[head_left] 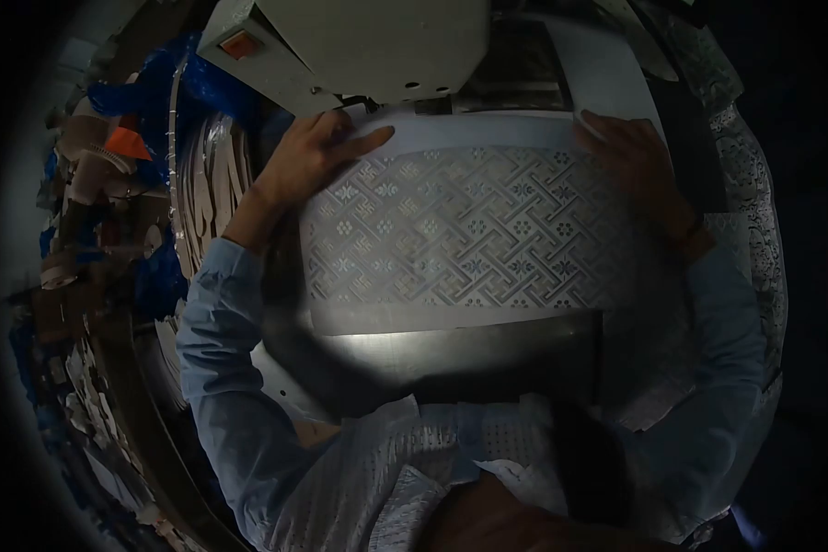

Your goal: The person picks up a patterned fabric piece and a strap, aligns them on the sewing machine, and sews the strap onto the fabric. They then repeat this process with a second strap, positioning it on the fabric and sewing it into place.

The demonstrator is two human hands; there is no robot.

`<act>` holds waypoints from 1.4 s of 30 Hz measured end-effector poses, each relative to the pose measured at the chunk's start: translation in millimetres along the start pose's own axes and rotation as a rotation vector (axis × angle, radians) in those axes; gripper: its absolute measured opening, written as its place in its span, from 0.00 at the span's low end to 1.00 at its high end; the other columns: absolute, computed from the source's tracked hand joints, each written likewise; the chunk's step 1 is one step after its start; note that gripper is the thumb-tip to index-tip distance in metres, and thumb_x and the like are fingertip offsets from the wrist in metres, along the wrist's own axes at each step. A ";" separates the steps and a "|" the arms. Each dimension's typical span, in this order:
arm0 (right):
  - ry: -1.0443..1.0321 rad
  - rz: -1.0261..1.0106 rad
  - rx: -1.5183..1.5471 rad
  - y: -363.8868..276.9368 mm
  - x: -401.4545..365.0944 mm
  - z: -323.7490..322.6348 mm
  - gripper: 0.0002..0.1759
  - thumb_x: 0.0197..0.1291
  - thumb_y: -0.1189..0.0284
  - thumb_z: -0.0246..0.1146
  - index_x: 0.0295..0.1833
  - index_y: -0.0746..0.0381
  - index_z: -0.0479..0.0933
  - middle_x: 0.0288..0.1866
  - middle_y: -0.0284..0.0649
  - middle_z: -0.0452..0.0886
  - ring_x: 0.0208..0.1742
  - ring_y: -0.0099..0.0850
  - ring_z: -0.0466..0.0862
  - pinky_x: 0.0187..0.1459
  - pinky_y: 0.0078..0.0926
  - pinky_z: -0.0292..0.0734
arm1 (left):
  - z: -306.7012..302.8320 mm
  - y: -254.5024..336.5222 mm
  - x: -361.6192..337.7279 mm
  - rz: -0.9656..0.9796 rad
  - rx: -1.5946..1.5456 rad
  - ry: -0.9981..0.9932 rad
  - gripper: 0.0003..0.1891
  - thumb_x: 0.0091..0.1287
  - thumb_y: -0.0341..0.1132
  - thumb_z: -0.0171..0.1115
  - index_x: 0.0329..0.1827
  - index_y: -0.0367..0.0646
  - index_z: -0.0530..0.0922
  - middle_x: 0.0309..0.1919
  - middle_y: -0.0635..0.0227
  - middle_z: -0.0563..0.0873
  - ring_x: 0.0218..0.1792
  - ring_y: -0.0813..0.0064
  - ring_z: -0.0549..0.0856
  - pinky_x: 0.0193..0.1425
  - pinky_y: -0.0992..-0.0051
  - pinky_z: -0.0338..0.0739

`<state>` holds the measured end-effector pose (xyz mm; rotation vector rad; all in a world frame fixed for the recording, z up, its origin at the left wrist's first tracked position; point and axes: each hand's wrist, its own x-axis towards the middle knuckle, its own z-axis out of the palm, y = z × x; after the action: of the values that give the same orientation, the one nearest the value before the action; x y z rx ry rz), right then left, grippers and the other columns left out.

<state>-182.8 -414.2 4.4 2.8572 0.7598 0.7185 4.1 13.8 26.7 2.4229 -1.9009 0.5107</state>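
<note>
My left hand [315, 155], fingers bent and one digit stretched along the plain margin, rests at the upper left corner of a flat white sheet printed with grey lattice and small flowers [469, 230]; my right hand [630, 156] rests at its upper right, dimly lit, and I cannot tell whether either pinches. Sheet lies over the shiny grey metal table [405, 359], far edge near the pale boxy machine housing [377, 46] with its orange-red switch [240, 45].

Crumpled, glossy blue plastic sheeting [216, 85] is located at the left, near a bright orange angular piece [128, 139]. Long, flat beige strips [213, 179] form an adjacent bundle.
</note>
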 end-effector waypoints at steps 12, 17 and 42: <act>0.026 0.260 -0.244 84.0 59.8 61.4 0.24 0.64 0.80 0.55 0.66 0.56 0.73 0.57 0.42 0.81 0.57 0.40 0.82 0.54 0.37 0.82 | 93.3 -109.6 -45.2 -0.524 -0.222 0.052 0.15 0.63 0.31 0.68 0.52 0.40 0.82 0.48 0.54 0.86 0.47 0.51 0.85 0.49 0.65 0.81; -0.130 0.482 -0.231 114.8 90.3 84.5 0.21 0.63 0.74 0.58 0.62 0.60 0.74 0.57 0.46 0.82 0.56 0.44 0.83 0.53 0.39 0.81 | 133.8 -127.9 -47.2 -0.775 -0.793 0.333 0.12 0.69 0.36 0.65 0.50 0.37 0.82 0.40 0.52 0.88 0.41 0.54 0.87 0.42 0.67 0.80; 0.059 0.068 0.127 -5.6 53.1 -34.3 0.05 0.55 0.74 0.66 0.38 0.58 0.83 0.30 0.34 0.78 0.35 0.32 0.82 0.34 0.31 0.80 | -49.5 26.1 6.7 -0.277 -0.203 0.038 0.15 0.59 0.25 0.69 0.50 0.42 0.87 0.33 0.62 0.83 0.34 0.67 0.84 0.36 0.72 0.79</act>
<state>-160.7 -384.1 55.7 3.0010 0.7449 0.7934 -31.2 11.3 70.5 2.4642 -1.4864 0.3300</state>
